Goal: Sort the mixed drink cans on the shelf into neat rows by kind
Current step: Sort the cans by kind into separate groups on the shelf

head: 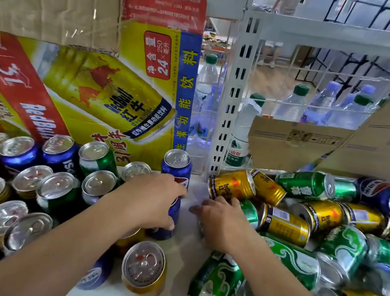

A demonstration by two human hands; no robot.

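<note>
Left hand [151, 200] gripping blue Pepsi can [166, 229], right hand [218, 220] over toppled cans [284, 226], grip unclear, Red Bull carton [109, 97] behind

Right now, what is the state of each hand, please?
Left hand: holds an upright blue can.
Right hand: among the lying cans; its grip cannot be told.

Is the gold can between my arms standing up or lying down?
Upright: the gold can shows its silver tab lid facing up.
</note>
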